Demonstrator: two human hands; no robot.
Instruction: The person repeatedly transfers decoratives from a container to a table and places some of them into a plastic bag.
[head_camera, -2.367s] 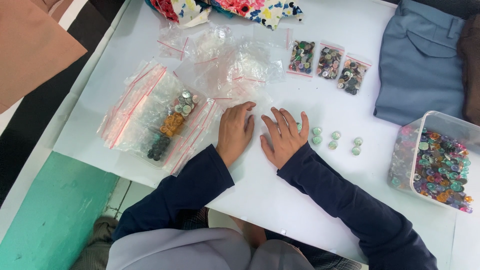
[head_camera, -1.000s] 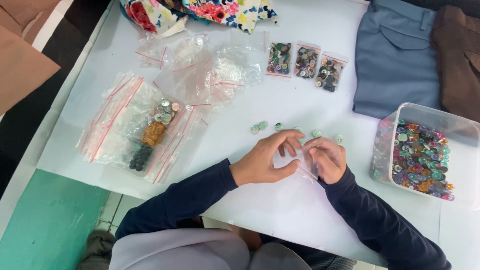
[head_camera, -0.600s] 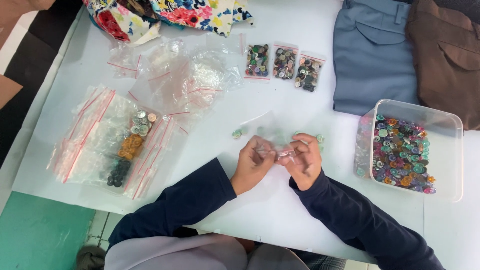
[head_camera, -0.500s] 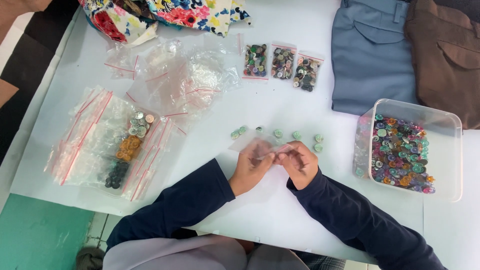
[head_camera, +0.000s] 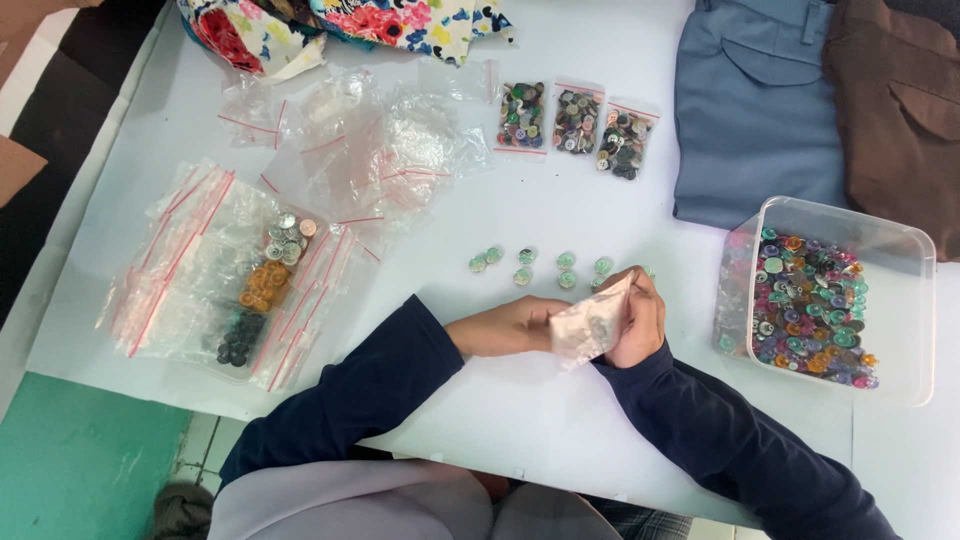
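Both my hands hold one small clear plastic bag (head_camera: 592, 325) just above the white table (head_camera: 520, 420). My left hand (head_camera: 510, 326) pinches its left edge. My right hand (head_camera: 638, 318) grips its right side, fingers curled around it. Just beyond the bag lies a row of several pale green buttons (head_camera: 545, 265) on the table.
A clear tub of mixed coloured buttons (head_camera: 815, 300) stands at the right. Three filled button bags (head_camera: 575, 120) lie at the back, a heap of empty zip bags (head_camera: 370, 150) and bags with sorted buttons (head_camera: 255, 285) at the left. Folded blue (head_camera: 750, 110) and brown (head_camera: 900, 100) garments and floral cloth (head_camera: 400, 20) lie along the far edge.
Earlier my hands lay flat on the table near the green buttons. They have since come together and lifted a small clear bag, which now stands spread between them.
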